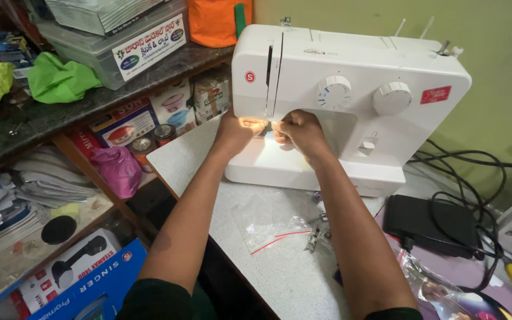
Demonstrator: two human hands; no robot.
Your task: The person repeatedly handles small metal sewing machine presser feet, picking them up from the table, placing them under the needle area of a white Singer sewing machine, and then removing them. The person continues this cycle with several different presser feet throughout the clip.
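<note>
Hands meet under the head of the white sewing machine [351, 101], right where its little lamp shines. The left hand [236, 131] and the right hand [299, 131] are both curled in tight, fingertips pinched near the needle spot, but I cannot tell what they pinch; it is too small and too bright there. It looks like the fiddly step at the needle or the foot is going on. I think the next bit needs slow, steady fingers and a close look, as the gap is tiny. At 6 o'clock from the machine, a clear zip bag [266, 228] with a red line lies flat on the speckled table [197, 163], with small metal feet [316, 236] just beside it. At 4 o'clock sits the black foot pedal [428, 224], touching its black cords [475, 178].
</note>
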